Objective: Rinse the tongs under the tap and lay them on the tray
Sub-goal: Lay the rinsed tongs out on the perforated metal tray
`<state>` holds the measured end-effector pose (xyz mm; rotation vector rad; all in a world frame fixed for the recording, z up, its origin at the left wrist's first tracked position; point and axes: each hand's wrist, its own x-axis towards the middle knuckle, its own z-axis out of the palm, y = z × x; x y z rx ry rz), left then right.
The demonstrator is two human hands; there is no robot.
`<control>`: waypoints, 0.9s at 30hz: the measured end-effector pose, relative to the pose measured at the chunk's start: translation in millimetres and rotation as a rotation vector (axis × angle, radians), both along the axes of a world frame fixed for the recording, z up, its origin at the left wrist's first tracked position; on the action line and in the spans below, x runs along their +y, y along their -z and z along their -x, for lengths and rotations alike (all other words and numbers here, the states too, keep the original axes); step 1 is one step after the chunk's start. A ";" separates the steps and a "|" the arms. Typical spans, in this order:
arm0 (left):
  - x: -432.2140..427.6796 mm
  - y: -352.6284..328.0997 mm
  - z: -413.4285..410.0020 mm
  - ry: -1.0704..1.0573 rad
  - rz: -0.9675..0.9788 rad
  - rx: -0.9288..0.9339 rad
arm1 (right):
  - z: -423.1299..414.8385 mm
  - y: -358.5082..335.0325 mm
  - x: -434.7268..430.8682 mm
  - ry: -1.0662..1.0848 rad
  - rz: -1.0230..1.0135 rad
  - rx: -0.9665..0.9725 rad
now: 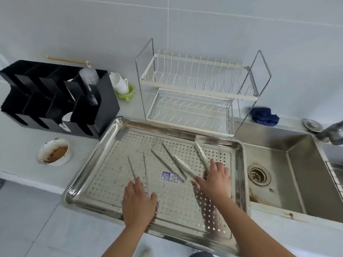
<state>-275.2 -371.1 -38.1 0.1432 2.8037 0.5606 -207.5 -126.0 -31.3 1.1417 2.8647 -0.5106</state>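
A perforated steel tray (111, 145) lies on the counter left of the sink. Three pairs of tongs rest on it: thin metal tongs (131, 167) at the left, another metal pair (167, 160) in the middle, and white-tipped tongs (200, 154) at the right. My left hand (139, 201) lies flat over the hinge end of the left tongs. My right hand (215, 182) covers the hinge end of the white-tipped tongs, fingers spread. Whether either hand grips its tongs is hidden. The tap (332, 132) juts in at the right edge.
The steel sink (297, 173) with its drain (259, 174) is right of the tray. A wire dish rack (194, 89) stands behind it, a black divided organiser (55, 97) at the back left, a dirty bowl (52, 151) on the counter, a blue cloth (264, 115) by the sink.
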 end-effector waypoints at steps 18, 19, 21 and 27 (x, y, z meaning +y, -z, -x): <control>-2.0 -4.6 60.0 0.125 0.106 0.086 | 45.5 12.1 -51.2 -0.385 0.099 0.003; -4.7 -4.2 63.8 0.132 0.103 0.088 | 46.3 15.6 -54.7 -0.382 0.121 -0.004; -10.1 -4.2 73.3 0.148 0.097 0.103 | 46.3 21.3 -65.6 -0.379 0.141 -0.012; -29.3 -1.5 102.9 0.207 0.087 0.098 | 60.2 25.8 -97.0 -0.299 0.162 0.021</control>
